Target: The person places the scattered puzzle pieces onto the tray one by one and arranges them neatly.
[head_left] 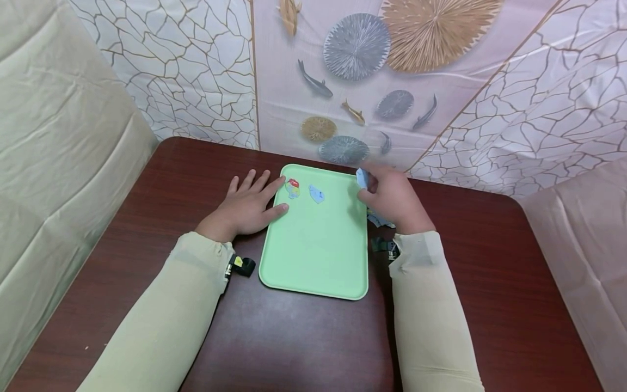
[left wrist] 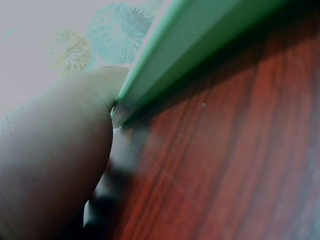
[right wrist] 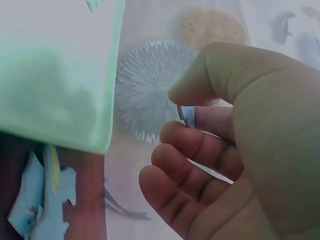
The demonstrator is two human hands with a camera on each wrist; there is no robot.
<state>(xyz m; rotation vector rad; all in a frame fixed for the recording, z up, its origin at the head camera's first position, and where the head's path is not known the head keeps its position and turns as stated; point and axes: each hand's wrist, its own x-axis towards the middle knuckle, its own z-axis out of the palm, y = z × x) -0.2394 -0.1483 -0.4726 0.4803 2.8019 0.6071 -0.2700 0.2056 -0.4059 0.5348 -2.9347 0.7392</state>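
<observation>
A light green tray (head_left: 313, 250) lies on the dark red table. Near its far left corner sits a red, yellow and blue puzzle piece (head_left: 293, 188), with a light blue piece (head_left: 317, 194) just right of it. My left hand (head_left: 247, 209) is spread flat beside the tray, thumb and fingertips at its left rim. Over the tray's far right corner, my right hand (head_left: 394, 196) pinches another light blue puzzle piece (head_left: 362, 178) between thumb and fingers. In the right wrist view, only a slim part of that piece (right wrist: 188, 115) shows between the fingertips.
Several loose puzzle pieces (right wrist: 45, 200) lie on the table against the tray's right side, partly under my right hand in the head view. A patterned cloth wall (head_left: 313, 98) rises behind the table's far edge. Dark wrist straps (head_left: 243, 266) hang below both sleeves.
</observation>
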